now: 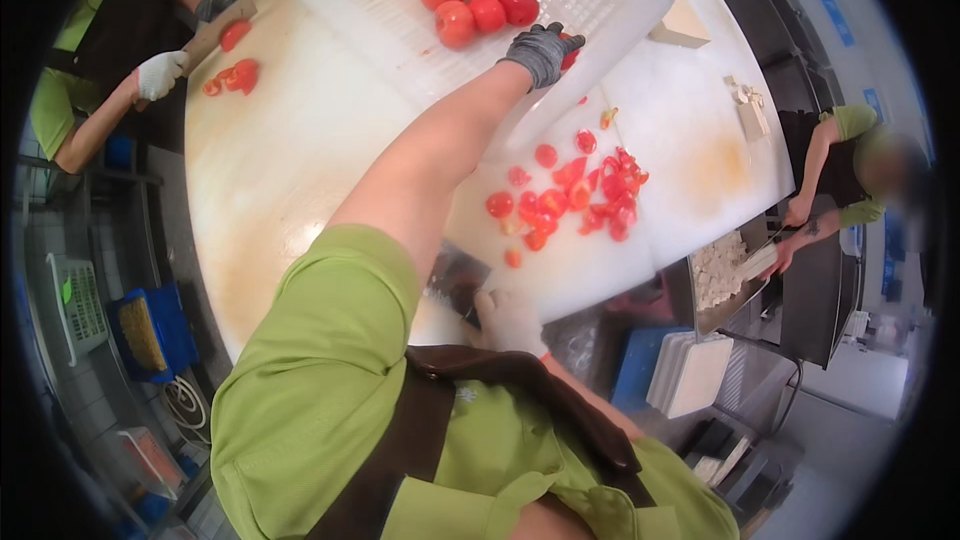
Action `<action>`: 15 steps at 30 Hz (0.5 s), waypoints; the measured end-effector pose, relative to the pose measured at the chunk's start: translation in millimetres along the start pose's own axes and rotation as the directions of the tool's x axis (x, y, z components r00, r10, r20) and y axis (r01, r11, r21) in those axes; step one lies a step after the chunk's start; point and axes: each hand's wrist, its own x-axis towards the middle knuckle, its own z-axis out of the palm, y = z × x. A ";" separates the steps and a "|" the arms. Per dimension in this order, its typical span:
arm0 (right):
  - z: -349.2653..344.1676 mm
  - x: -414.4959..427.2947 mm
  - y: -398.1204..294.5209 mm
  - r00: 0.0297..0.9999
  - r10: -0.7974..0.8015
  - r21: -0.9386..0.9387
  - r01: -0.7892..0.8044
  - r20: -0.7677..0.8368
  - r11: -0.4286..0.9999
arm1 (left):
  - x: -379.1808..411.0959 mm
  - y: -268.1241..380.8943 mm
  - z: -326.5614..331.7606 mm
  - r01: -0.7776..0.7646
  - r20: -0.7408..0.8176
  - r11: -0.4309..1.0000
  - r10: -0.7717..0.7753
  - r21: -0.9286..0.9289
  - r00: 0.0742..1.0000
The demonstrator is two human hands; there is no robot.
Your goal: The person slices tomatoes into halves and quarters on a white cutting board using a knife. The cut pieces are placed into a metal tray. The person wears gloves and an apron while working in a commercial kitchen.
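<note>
My left hand [541,54], in a grey glove, reaches into a white perforated plastic basket [600,94]. Its fingers close around a red tomato [571,58], mostly hidden by the glove, near the basket's side wall. Several other tomatoes [484,13] lie in the basket to the left of that hand. Close to my body, my right hand [511,321] wears a white glove and grips a broad-bladed knife [456,277]; my arm and sleeve cover part of it. Cut tomato pieces [577,191] are scattered on the white work table [300,165], between the knife and the basket.
Across the table, a co-worker's gloved hands [163,75] hold a knife [210,41] at a tomato. Pale blocks [681,24] rest at the table's right. Another person's hands [784,251] cut pale cubes over a metal tray [701,326]. Upright cutting boards [688,375] stand below.
</note>
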 end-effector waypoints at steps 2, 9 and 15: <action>12.4 -2.6 5.0 0.999 0.011 0.031 -0.012 0.046 0.999 | 37.5 -16.9 25.1 -0.095 0.045 0.978 0.088 0.184 0.995; 3.5 0.2 5.6 0.985 0.007 0.109 -0.026 0.173 0.994 | 29.5 -92.3 35.1 0.009 -0.053 0.553 -0.096 -0.833 0.994; -25.5 17.3 2.0 0.969 0.023 0.064 -0.040 0.245 0.997 | -182.2 -85.2 -25.7 -0.009 0.067 -0.450 -0.152 -0.893 0.986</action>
